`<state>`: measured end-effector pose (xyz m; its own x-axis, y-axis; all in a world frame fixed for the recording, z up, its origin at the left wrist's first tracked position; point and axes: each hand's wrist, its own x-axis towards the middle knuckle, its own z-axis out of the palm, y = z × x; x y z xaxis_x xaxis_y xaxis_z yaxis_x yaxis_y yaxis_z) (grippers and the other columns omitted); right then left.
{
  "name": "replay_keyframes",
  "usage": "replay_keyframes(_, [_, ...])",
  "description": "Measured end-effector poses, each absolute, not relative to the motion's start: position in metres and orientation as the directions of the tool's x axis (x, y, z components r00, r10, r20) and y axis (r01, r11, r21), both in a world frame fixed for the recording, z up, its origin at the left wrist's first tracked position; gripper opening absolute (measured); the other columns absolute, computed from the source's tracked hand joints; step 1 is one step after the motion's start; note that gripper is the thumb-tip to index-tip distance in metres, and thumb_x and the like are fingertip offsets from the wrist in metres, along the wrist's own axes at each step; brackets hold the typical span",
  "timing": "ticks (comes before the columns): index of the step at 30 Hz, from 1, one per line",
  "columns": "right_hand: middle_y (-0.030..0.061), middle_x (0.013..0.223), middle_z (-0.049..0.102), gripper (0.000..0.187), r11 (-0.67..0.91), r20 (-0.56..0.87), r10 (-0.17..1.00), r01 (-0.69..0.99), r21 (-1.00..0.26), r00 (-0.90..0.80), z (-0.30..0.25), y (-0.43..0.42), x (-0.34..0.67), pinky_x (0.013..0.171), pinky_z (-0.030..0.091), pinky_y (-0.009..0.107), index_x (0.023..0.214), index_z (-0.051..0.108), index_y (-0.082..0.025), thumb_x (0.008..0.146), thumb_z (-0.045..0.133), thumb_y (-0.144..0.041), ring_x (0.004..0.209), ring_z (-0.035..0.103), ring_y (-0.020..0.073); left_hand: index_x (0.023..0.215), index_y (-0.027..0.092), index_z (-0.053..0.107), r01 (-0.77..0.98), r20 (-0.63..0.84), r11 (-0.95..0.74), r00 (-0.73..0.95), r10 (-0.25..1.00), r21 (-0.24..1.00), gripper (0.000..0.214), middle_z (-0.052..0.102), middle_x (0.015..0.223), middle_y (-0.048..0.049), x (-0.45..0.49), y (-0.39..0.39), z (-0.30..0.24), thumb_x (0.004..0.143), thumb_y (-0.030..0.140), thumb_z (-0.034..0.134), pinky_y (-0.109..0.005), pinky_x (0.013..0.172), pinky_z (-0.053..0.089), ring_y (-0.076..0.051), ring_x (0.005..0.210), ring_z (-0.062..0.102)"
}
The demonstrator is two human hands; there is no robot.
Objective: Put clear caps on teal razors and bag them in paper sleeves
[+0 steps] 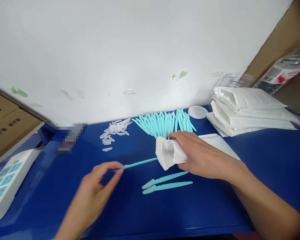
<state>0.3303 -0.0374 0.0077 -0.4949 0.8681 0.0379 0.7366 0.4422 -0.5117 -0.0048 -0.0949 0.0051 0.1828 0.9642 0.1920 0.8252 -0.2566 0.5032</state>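
My right hand (pixel 202 155) grips a white padded bag (pixel 168 152) by its open mouth, which faces left. My left hand (pixel 100 183) pinches a slim teal plastic tool (pixel 140 163) between thumb and fingers, its far end at the bag's opening. Two more teal tools (pixel 165 182) lie flat on the blue table (pixel 265 156) just below the bag. A fan of several teal tools (pixel 165 123) lies behind my right hand, near the wall.
A heap of small clear caps (pixel 115 130) lies back left. A stack of white padded bags (pixel 247 111), a round white lid (pixel 198 112) and a clear jar (pixel 236 80) are back right. A white and blue tray (pixel 7 181) and cardboard boxes (pixel 5 123) stand left.
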Motion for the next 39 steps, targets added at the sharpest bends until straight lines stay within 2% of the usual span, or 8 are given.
replay_keyframes(4, [0.0123, 0.123, 0.06, 0.069, 0.445, 0.021, 0.86, 0.729, -0.52, -0.51, 0.009, -0.039, 0.329, 0.092, 0.048, 0.048, 0.139, 0.046, -0.023, 0.073, 0.065, -0.02, 0.116, 0.053, 0.0339, 0.103, 0.032, 0.069, 0.871, 0.368, -0.299, 0.151, 0.918, 0.389, 0.017, 0.076, 0.095, 0.0047, -0.011, -0.093, 0.037, 0.093, 0.045, 0.064, -0.032, 0.075, 0.058, -0.023, 0.087, 0.072])
replay_keyframes(10, [0.0117, 0.136, 0.054, 0.076, 0.5, 0.099, 0.835, 0.67, -0.549, -0.541, 0.011, -0.044, 0.324, 0.102, 0.045, 0.045, 0.145, 0.039, -0.024, 0.074, 0.065, -0.019, 0.126, 0.052, 0.0306, 0.119, 0.033, 0.07, 0.659, 0.405, -0.68, 0.553, 0.728, 0.321, 0.023, 0.071, 0.128, -0.0035, 0.071, -0.076, 0.029, 0.101, 0.031, 0.058, -0.052, 0.106, 0.041, -0.028, 0.119, 0.063])
replay_keyframes(13, [0.0113, 0.137, 0.054, 0.076, 0.489, 0.083, 0.838, 0.676, -0.551, -0.539, 0.011, -0.044, 0.326, 0.101, 0.046, 0.046, 0.145, 0.039, -0.025, 0.073, 0.064, -0.019, 0.128, 0.05, 0.0323, 0.127, 0.035, 0.067, 0.737, 0.345, -0.521, 0.399, 0.85, 0.431, 0.029, 0.065, 0.133, -0.0048, 0.062, -0.088, 0.008, 0.1, 0.031, 0.06, -0.049, 0.102, 0.044, -0.027, 0.123, 0.058])
replay_keyframes(17, [0.0109, 0.132, 0.056, 0.075, 0.483, 0.057, 0.839, 0.693, -0.535, -0.542, 0.01, -0.043, 0.327, 0.1, 0.046, 0.048, 0.144, 0.04, -0.026, 0.072, 0.062, -0.016, 0.126, 0.05, 0.0334, 0.119, 0.036, 0.073, 0.812, 0.114, -0.422, 0.413, 0.904, 0.403, 0.024, 0.065, 0.129, -0.0049, 0.037, -0.104, -0.017, 0.096, 0.04, 0.064, -0.052, 0.098, 0.046, -0.03, 0.121, 0.057])
replay_keyframes(24, [0.0123, 0.128, 0.058, 0.069, 0.479, 0.061, 0.85, 0.72, -0.502, -0.523, 0.006, -0.04, 0.327, 0.097, 0.047, 0.051, 0.14, 0.044, -0.024, 0.073, 0.064, -0.019, 0.12, 0.052, 0.0344, 0.103, 0.029, 0.069, 0.784, 0.058, -0.32, 0.343, 0.937, 0.532, 0.017, 0.07, 0.121, -0.0034, 0.041, -0.101, -0.025, 0.101, 0.035, 0.053, -0.045, 0.095, 0.051, -0.026, 0.116, 0.061])
replay_keyframes(30, [0.0116, 0.124, 0.059, 0.07, 0.48, 0.046, 0.846, 0.72, -0.501, -0.531, 0.007, -0.04, 0.329, 0.096, 0.048, 0.05, 0.141, 0.044, -0.023, 0.073, 0.064, -0.018, 0.117, 0.053, 0.0332, 0.108, 0.033, 0.067, 0.838, 0.23, -0.218, 0.115, 0.966, 0.5, 0.021, 0.076, 0.107, 0.0019, -0.019, -0.109, 0.018, 0.095, 0.048, 0.061, -0.036, 0.086, 0.055, -0.024, 0.097, 0.072])
replay_keyframes(36, [0.0118, 0.138, 0.056, 0.077, 0.512, 0.091, 0.823, 0.663, -0.546, -0.561, 0.012, -0.047, 0.322, 0.101, 0.047, 0.048, 0.146, 0.039, -0.025, 0.075, 0.066, -0.021, 0.128, 0.052, 0.0336, 0.106, 0.032, 0.07, 0.741, 0.444, -0.567, 0.399, 0.802, 0.358, 0.011, 0.076, 0.107, 0.0017, 0.044, -0.09, 0.041, 0.097, 0.031, 0.063, -0.047, 0.106, 0.043, -0.023, 0.102, 0.07])
replay_keyframes(39, [0.0114, 0.142, 0.054, 0.078, 0.5, 0.125, 0.833, 0.638, -0.585, -0.539, 0.019, -0.05, 0.322, 0.101, 0.048, 0.047, 0.147, 0.036, -0.027, 0.077, 0.068, -0.025, 0.13, 0.053, 0.0329, 0.13, 0.034, 0.064, 0.676, 0.404, -0.562, 0.399, 0.823, 0.478, 0.034, 0.064, 0.136, -0.0046, 0.064, -0.089, 0.02, 0.096, 0.032, 0.065, -0.045, 0.104, 0.047, -0.026, 0.124, 0.061])
